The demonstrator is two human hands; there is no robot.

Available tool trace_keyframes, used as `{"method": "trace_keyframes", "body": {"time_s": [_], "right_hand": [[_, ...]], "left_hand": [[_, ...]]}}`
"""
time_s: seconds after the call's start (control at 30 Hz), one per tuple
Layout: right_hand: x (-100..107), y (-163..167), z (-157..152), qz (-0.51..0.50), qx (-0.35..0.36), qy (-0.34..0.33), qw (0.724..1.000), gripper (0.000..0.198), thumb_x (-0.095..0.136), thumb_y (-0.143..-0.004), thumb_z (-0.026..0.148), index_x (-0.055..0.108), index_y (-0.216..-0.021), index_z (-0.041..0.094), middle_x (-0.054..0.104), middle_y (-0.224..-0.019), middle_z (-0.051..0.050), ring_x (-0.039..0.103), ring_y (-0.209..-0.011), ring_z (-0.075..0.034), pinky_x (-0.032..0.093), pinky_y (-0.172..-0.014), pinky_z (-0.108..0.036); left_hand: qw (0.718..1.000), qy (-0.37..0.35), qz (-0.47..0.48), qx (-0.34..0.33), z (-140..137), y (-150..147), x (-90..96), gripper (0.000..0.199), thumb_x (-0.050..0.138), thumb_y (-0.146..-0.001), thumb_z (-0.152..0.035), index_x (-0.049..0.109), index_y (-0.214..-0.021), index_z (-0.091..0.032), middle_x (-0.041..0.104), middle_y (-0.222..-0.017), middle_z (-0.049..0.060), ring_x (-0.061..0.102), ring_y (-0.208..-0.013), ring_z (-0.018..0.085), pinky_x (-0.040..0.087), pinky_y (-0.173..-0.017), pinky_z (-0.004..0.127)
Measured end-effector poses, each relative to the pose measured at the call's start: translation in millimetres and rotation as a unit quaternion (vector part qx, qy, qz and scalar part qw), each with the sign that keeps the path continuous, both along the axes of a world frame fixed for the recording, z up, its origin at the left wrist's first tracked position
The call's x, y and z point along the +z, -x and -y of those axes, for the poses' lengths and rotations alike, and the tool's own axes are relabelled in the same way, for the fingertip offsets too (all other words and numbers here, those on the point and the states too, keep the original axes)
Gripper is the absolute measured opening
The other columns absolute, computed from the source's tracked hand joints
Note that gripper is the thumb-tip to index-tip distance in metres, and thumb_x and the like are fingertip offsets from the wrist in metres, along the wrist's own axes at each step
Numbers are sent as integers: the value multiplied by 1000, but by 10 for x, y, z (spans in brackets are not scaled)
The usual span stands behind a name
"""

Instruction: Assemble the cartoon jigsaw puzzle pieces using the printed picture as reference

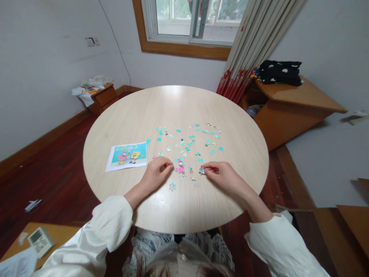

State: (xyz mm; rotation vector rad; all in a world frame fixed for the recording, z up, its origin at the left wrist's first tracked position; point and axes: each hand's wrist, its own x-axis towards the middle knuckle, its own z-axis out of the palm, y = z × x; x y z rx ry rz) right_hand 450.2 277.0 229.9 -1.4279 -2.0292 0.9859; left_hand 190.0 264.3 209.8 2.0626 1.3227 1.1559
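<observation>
My right hand [220,173] pinches a small jigsaw piece [201,171] at its fingertips, just above or on the table. On the left side my left hand [158,169] rests near the table with its fingers curled together; whatever may be in them is hidden. Between both hands lies a joined pink section of the puzzle [180,168] showing a starfish figure. Close to its right are small loose pieces, one yellow [193,179]. A teal and pink piece [172,187] lies alone nearer to me. Left of my hands is a printed reference picture [129,154] with cartoon figures.
Several loose puzzle pieces [190,144] are scattered beyond my hands on the round table [173,104]. A tilted wooden cabinet [296,107] with folded black cloth [279,73] stands at right. A stool with a small device [41,241] is at lower left.
</observation>
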Motion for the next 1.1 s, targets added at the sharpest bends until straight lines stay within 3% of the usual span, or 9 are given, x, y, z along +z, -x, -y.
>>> {"method": "trace_keyframes", "body": {"time_s": [0.17,0.4,0.6,0.7,1.1], "right_hand": [[84,-57,38,65,25,-10,998,24,51,-81,15,74,-89,15,70,-68,-3,62,-63,-16,46,-60,-27],[121,-73,41,81,23,-84,993,17,56,-84,23,72,-78,20,66,-62,-3,59,-58,-17,42,-57,-28],[198,25,102,99,25,-78,992,19,54,-84,21,73,-81,19,69,-69,-4,60,-60,-17,42,-59,-28],[232,97,126,112,43,-79,990,22,52,-84,17,73,-84,19,72,-76,-5,63,-67,-18,43,-62,-28],[232,295,214,112,61,-51,991,22,52,-86,17,73,-93,18,74,-88,-7,67,-80,-19,46,-70,-28]], "left_hand": [[1000,4,-12,-3,8,9,19,12,56,-86,-20,63,-77,-18,66,-74,2,58,-69,15,46,-66,29],[998,3,-51,-25,77,58,123,14,55,-89,-20,62,-77,-18,64,-77,4,58,-75,16,47,-71,32],[985,80,-104,-109,248,143,192,7,60,-87,-23,67,-89,-19,63,-89,5,60,-82,17,49,-74,32],[975,102,-140,-135,334,169,200,17,67,-83,-25,67,-99,-20,63,-97,6,60,-89,20,49,-79,33],[961,137,-202,-129,391,92,251,6,60,-86,-18,63,-91,-17,61,-99,7,57,-92,21,46,-85,37]]}}
